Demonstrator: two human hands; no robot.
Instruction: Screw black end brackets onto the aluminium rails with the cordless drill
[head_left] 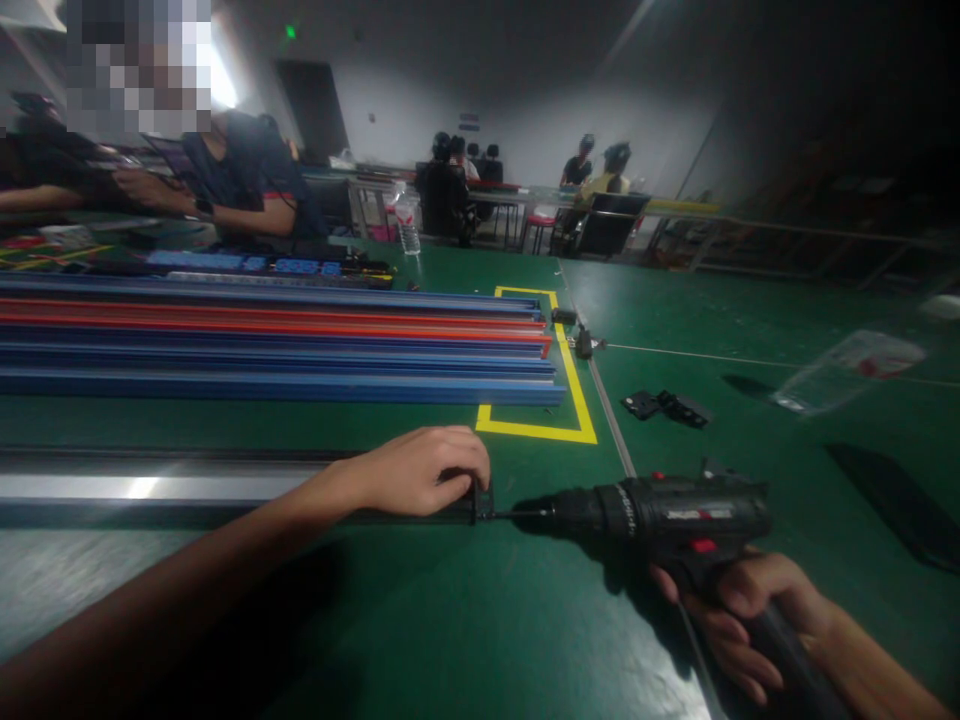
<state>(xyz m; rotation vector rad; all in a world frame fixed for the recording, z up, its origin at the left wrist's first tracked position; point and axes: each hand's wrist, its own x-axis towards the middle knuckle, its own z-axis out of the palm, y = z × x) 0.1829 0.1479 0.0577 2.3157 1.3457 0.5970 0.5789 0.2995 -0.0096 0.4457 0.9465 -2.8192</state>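
Note:
My right hand (757,620) is wrapped round the handle of a black cordless drill (675,510). The drill lies level, and its long bit points left at a small black end cap (484,500). The bit's tip meets the cap, or nearly so. My left hand (427,470) has its fingers and thumb closed on that end cap, at the right end of a long dark metal profile (187,488) with a shiny silver face. Whether the cap sits fully against the profile is hidden by my fingers.
Blue and red profiles (300,390) lie behind, their ends inside a yellow tape outline (540,433). Small black parts (667,407), a tipped clear bottle (847,370) and a dark phone-like slab (892,500) are on the right. Another bottle (407,220) stands upright; a person (247,185) sits across.

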